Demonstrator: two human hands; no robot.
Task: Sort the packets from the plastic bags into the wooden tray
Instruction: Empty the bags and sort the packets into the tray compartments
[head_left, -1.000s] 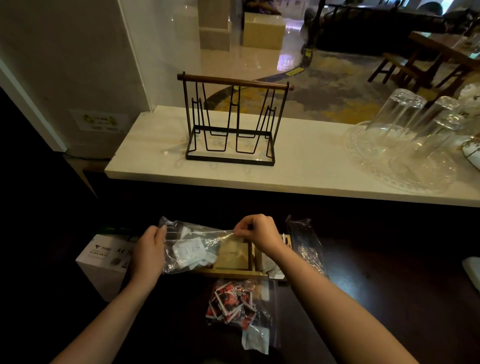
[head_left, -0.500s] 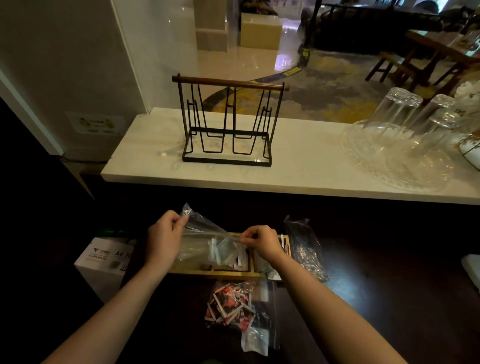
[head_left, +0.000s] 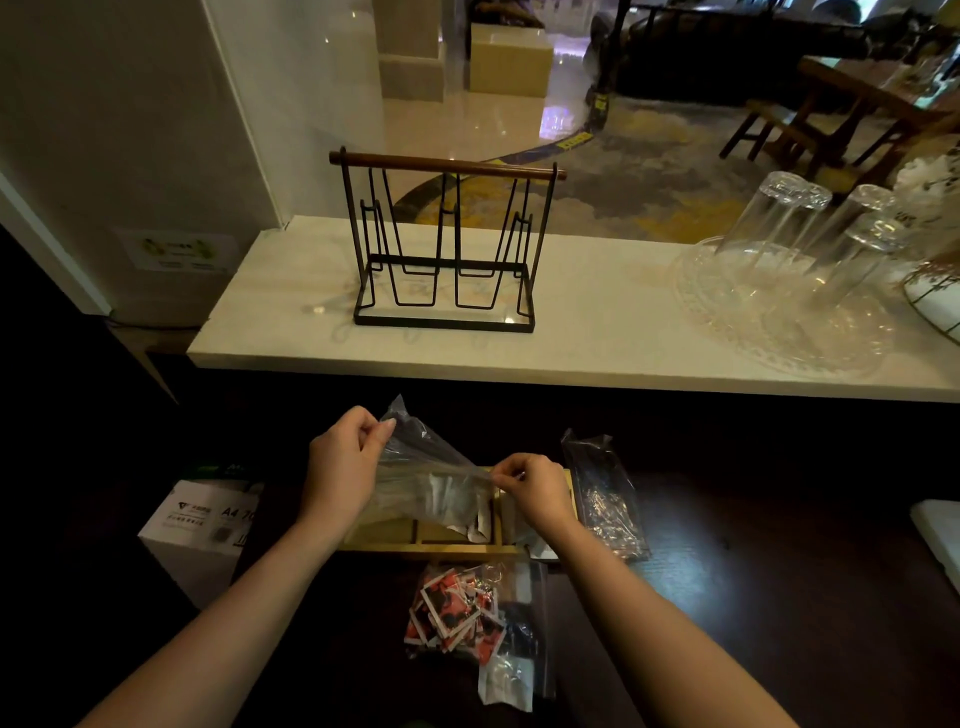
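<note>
A clear plastic bag (head_left: 426, 470) hangs tilted over the wooden tray (head_left: 431, 545) on the dark table. My left hand (head_left: 343, 457) pinches its raised corner, and my right hand (head_left: 535, 491) pinches its lower edge. White packets (head_left: 462, 512) slide out of the bag's low end into the tray. A second bag with red and white packets (head_left: 457, 613) lies in front of the tray. A third clear bag (head_left: 602, 493) rests against the tray's right side.
A white box (head_left: 197, 530) stands to the left of the tray. On the pale counter behind are a black wire rack (head_left: 447, 244) and a glass tray with upturned glasses (head_left: 789, 291). A white object (head_left: 940, 535) lies at the table's right edge.
My left hand has lifted its end of the bag up, tilting it. The white packets have slid from the bag's middle toward the low right end and into the tray.
</note>
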